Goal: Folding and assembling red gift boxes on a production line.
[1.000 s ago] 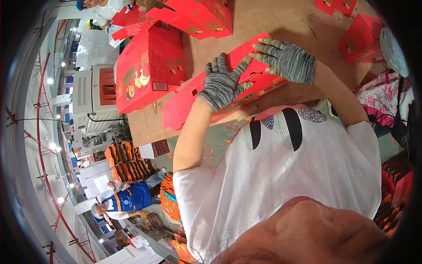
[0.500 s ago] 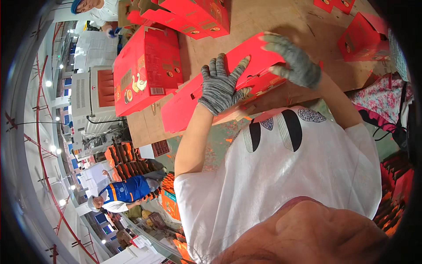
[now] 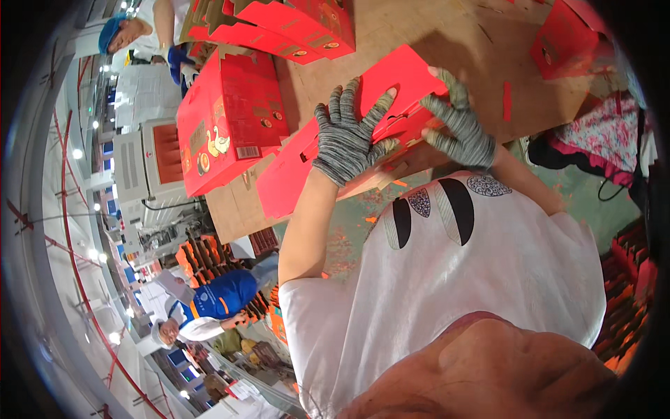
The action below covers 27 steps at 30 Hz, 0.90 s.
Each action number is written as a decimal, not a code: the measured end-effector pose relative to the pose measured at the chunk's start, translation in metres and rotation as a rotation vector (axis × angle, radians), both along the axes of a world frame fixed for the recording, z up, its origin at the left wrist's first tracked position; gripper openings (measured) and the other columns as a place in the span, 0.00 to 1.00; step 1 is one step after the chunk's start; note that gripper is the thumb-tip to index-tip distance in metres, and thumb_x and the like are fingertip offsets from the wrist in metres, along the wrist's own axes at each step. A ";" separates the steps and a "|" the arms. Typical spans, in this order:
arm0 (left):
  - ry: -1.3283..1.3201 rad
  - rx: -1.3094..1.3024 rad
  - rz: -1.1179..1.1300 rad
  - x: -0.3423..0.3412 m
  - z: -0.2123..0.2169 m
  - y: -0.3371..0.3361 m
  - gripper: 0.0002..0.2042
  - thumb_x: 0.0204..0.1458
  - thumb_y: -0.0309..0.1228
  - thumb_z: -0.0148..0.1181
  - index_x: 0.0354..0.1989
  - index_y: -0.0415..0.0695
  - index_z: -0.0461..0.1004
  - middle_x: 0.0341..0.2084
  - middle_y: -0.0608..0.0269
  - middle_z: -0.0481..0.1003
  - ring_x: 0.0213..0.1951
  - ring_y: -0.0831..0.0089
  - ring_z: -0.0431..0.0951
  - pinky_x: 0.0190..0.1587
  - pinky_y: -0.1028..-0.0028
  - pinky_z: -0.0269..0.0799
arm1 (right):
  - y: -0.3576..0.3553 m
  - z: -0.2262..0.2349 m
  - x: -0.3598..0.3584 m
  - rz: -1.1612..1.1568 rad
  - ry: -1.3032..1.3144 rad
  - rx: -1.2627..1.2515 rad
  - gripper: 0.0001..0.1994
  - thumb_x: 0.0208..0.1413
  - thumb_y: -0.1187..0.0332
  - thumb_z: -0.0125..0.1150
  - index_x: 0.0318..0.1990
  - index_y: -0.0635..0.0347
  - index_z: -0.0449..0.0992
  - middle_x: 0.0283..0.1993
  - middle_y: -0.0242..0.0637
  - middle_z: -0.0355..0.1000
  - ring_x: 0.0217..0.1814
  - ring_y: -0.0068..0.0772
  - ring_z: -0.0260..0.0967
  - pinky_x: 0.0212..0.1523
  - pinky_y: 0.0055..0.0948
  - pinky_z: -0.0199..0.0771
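Observation:
A long red cardboard box [image 3: 405,77] lies under my hands near the table's front edge, with flaps and a slotted edge facing me. My left hand [image 3: 347,136], in a grey striped glove with bare-looking fingertips, lies spread across the box's top panel. At the box's right end is my right hand [image 3: 462,129], gloved the same way. Its fingers are apart, with the tips at the end flap and the corner. Left of the box stands a larger red printed carton [image 3: 234,115] with a goose picture.
More red cartons [image 3: 300,31] stand at the far side, and another red box [image 3: 567,42] is at the far right. A narrow red strip [image 3: 507,101] lies on the wooden table [image 3: 391,24]. A co-worker [image 3: 150,31] works at far left; another person in a blue apron [image 3: 223,297] stands farther off.
My right hand has moved down from the top of the end panel toward the near corner, fingers spreading. My left hand stays on the box. The view has shifted slightly.

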<state>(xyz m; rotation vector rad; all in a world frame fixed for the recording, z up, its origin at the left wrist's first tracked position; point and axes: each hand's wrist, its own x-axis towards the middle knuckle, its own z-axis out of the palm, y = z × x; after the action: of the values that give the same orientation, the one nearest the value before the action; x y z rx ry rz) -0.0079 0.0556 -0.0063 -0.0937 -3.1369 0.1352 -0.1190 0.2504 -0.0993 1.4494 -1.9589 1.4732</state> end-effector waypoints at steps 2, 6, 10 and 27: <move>-0.036 0.017 -0.089 -0.022 0.007 0.013 0.40 0.43 0.61 0.53 0.65 0.73 0.43 0.63 0.43 0.44 0.61 0.38 0.48 0.53 0.36 0.48 | 0.027 0.005 -0.017 -0.015 -0.072 0.046 0.23 0.45 0.70 0.59 0.53 0.58 0.69 0.68 0.47 0.45 0.69 0.49 0.44 0.66 0.42 0.45; -0.095 -0.030 -0.072 -0.025 0.010 0.013 0.40 0.44 0.59 0.53 0.66 0.75 0.41 0.63 0.42 0.43 0.61 0.37 0.49 0.52 0.36 0.49 | 0.030 0.021 -0.021 0.039 -0.150 0.036 0.17 0.45 0.74 0.60 0.46 0.60 0.72 0.65 0.47 0.50 0.65 0.47 0.52 0.62 0.37 0.56; -0.044 -0.140 -0.136 -0.024 0.011 0.018 0.38 0.46 0.60 0.50 0.66 0.69 0.45 0.62 0.39 0.46 0.58 0.41 0.54 0.48 0.41 0.56 | 0.018 0.008 -0.010 -0.056 -0.439 -0.312 0.16 0.49 0.72 0.60 0.47 0.61 0.69 0.57 0.44 0.62 0.57 0.40 0.63 0.56 0.32 0.64; -0.081 -0.055 0.072 -0.046 0.016 0.046 0.49 0.42 0.57 0.56 0.67 0.48 0.36 0.62 0.36 0.45 0.60 0.36 0.52 0.52 0.39 0.53 | 0.076 0.048 -0.011 0.073 -0.046 0.703 0.07 0.44 0.71 0.56 0.32 0.61 0.74 0.34 0.42 0.72 0.36 0.36 0.69 0.39 0.33 0.68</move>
<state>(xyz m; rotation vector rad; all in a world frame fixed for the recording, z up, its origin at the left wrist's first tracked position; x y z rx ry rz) -0.0538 0.1016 0.0093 0.0144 -3.2189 0.2237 -0.1304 0.3259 -0.0511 1.7603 -2.6302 0.8630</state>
